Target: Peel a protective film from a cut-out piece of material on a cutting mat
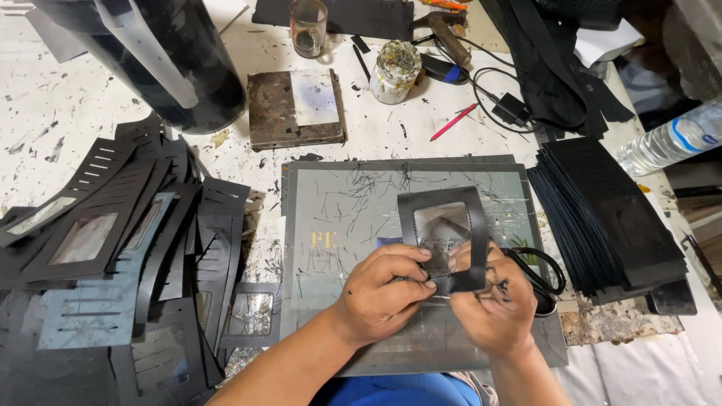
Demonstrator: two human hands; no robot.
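- Seen from above: two bare hands meet over a grey cutting mat (331, 225) on a paint-flecked white table (361, 113).
- The left hand (380, 293) has its fingers curled shut, pinching the lower left edge of a black frame (445, 237); the frame is a thin dark rectangle with a window cut in it, held tilted above the mat's middle.
- The right hand (492, 308) grips the frame's lower right edge, thumb in front, fingers closed behind it.
- Black scissors (538, 271) lie on the mat just beside the right hand.
- To the left, a loose heap of cut pieces (113, 248), many with windows and slits; to the right, a neat stack of sheets (609, 218).
- Farther back: a metal block (295, 109), a glass (308, 26), a jar (395, 71), a red pen (453, 122), a plastic bottle (669, 143) and a large black roll (162, 56).
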